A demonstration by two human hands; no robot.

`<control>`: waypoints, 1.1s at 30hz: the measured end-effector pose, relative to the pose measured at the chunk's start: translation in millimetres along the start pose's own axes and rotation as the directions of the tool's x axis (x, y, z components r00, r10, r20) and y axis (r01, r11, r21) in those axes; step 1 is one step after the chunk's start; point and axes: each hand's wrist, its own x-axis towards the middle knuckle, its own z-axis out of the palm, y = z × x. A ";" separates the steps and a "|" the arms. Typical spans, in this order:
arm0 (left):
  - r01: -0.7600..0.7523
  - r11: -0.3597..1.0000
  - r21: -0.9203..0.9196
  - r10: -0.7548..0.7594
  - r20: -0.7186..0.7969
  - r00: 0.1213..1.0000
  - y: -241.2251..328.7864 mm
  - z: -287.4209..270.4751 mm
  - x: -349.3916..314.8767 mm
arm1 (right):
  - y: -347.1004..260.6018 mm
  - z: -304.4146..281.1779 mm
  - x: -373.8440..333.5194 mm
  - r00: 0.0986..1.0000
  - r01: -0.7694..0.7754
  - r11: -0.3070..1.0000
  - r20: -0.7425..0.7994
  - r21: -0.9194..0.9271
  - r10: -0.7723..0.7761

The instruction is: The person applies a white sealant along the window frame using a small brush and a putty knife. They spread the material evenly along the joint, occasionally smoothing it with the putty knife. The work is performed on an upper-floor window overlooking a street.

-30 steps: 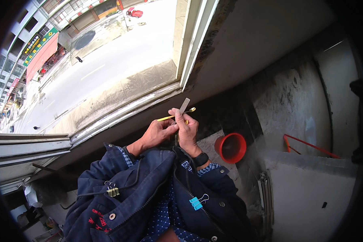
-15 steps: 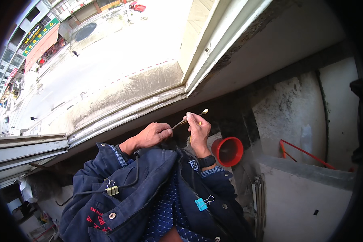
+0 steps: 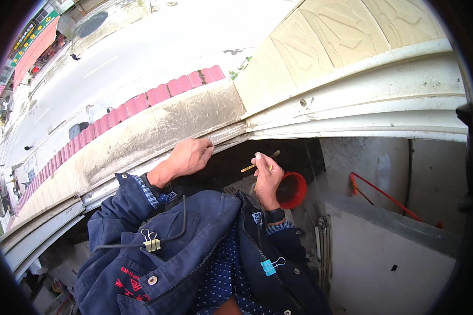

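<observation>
My right hand [image 3: 268, 175] is closed, the fingers pinching a thin yellowish stick [image 3: 248, 168] whose ends show on both sides of the fingers. Whether it is one stick or two, I cannot tell. My left hand [image 3: 191, 157] is apart from it, curled with the fingertips pressed together, just over the inner edge of the window frame [image 3: 223, 131]. Anything inside that grip is hidden. Just beyond my right wrist, a red bucket [image 3: 301, 190] stands below with its mouth facing up.
The wide window opening looks down on a street, with a pink corrugated roof [image 3: 142, 102] below. Cream panelling [image 3: 320, 47] runs beyond the frame at right. A grey-topped low wall [image 3: 394, 220] and a red-orange bar [image 3: 386, 197] are at right, with upright pipes [image 3: 323, 252] beside me.
My left hand has let go of the stick and moved up and left to the window frame. My right hand keeps the stick, now turned differently. The view has swung towards the right-hand frame.
</observation>
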 end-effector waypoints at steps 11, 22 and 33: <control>-0.047 0.995 0.092 0.040 0.080 0.996 -12.5 14.4 61.1 | 11.2 2.0 -0.7 0.996 0.071 0.997 -0.054 -0.029 -0.073; -0.179 0.968 0.177 0.153 0.148 0.977 -17.5 21.8 85.5 | 10.8 -2.9 -1.3 0.994 -0.011 0.998 -0.112 -0.059 0.004; -0.108 0.961 0.253 0.057 0.203 0.978 -14.8 26.1 85.8 | 3.3 2.0 6.6 0.999 0.012 0.996 -0.047 -0.087 -0.017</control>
